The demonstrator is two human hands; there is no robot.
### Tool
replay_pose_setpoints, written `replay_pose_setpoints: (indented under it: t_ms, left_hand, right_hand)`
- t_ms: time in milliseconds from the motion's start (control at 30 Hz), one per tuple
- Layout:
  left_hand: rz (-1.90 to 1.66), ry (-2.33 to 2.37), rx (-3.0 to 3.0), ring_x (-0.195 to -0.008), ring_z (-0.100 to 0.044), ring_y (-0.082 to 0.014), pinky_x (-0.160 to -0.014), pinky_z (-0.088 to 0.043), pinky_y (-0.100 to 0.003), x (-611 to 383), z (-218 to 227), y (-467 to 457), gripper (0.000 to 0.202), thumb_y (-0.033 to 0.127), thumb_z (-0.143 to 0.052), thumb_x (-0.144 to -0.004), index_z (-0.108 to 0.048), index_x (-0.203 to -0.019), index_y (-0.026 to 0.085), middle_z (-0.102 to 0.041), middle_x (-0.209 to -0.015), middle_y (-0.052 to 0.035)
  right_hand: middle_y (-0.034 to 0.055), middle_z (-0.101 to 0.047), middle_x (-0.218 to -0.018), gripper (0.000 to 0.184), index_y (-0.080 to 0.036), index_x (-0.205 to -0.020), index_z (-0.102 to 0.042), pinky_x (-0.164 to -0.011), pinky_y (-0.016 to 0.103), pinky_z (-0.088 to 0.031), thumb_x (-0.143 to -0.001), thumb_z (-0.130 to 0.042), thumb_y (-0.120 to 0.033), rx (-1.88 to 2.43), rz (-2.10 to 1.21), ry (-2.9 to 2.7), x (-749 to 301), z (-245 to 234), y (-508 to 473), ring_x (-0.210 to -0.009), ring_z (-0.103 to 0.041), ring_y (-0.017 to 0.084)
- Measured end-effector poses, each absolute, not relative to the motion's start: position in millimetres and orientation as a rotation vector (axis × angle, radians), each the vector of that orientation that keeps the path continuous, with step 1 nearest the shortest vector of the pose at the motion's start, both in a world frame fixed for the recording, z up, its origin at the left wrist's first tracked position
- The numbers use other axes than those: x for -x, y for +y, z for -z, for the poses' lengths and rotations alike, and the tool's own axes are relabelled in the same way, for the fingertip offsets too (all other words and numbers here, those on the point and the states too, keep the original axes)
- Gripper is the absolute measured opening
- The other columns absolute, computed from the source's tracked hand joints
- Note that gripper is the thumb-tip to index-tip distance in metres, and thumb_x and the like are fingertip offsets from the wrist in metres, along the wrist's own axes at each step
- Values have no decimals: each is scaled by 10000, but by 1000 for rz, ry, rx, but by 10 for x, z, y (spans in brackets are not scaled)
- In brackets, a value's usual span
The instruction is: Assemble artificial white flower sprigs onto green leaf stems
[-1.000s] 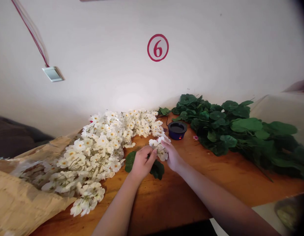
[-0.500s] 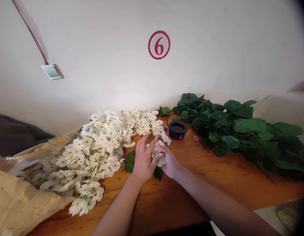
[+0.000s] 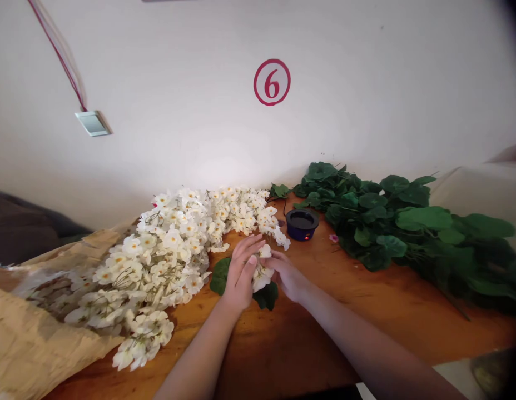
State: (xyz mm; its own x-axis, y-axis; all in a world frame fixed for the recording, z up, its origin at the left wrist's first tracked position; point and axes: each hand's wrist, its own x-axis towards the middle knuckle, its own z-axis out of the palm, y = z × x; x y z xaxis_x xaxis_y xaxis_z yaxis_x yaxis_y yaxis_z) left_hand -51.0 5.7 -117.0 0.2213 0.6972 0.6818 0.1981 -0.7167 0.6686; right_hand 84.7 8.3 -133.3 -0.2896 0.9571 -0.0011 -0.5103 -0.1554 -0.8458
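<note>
A small sprig of white artificial flowers (image 3: pixel 263 275) is between my two hands, above the wooden table. Curled around its left side is my left hand (image 3: pixel 241 272), with the thumb in front of the petals. My right hand (image 3: pixel 288 276) is closed with its fingertips at the sprig's right edge; the exact grip is partly hidden. Green leaves show below the flowers: one dark leaf (image 3: pixel 266 296) under the sprig and another leaf (image 3: pixel 218 276) to the left of my left hand.
Left lies a big heap of white flowers (image 3: pixel 174 239), partly in brown paper (image 3: pixel 28 339). A dark blue round pot (image 3: pixel 302 223) with a lit red light stands behind my right hand. Green leaves (image 3: pixel 375 216) are piled right, near a tiny pink flower (image 3: pixel 333 238). The wall (image 3: pixel 199 83) rises behind.
My left hand's fingers have drawn closer together around the sprig. My right fingers have shifted slightly, and more of the white flowers shows between the hands. The view has tilted slightly.
</note>
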Motion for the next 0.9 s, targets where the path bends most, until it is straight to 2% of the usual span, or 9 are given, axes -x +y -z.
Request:
replay_pose_setpoints:
  t_ms: [200, 433, 700, 900]
  left_hand:
    - [-1463, 745, -1992, -1256, -491, -252, -1111, -313, -516, 480, 1174, 62, 430, 332, -295, -991, -676, -1158, 219, -621, -1288, -77]
    - [-1345, 740, -1960, -1268, -482, -255, -1115, -318, -510, 475, 1160, 77, 477, 370, -265, -991, -684, -1161, 220, -650, -1254, -72]
    - [-1290, 689, -1891, -1260, -491, -249, -1112, -333, -476, 483, 1151, 88, 505, 368, -244, -993, -701, -1143, 212, -649, -1253, -78]
    - [-1206, 681, -1951, -1263, -487, -252, -1110, -331, -462, 503, 1057, 37, 501, 385, -242, -992, -677, -1190, 233, -603, -1315, -66]
  right_hand:
    - [-10, -690, -781, 230, -192, -824, -694, -725, 280, -455, -679, -801, -335, 763, -1647, -1005, -853, 1282, 68, -740, -631, 159]
    - [-15, -693, -748, 163, -194, -783, -700, -733, 305, -454, -666, -762, -289, 789, -1614, -1081, -878, 1246, 69, -728, -627, 172]
    - [-4, -693, -775, 171, -204, -827, -702, -659, 283, -465, -692, -754, -297, 829, -1636, -1119, -945, 1267, 109, -733, -633, 177]
    - [23, -718, -847, 265, -251, -989, -718, -628, 297, -510, -751, -731, -368, 766, -1837, -1212, -980, 1310, 89, -701, -654, 178]
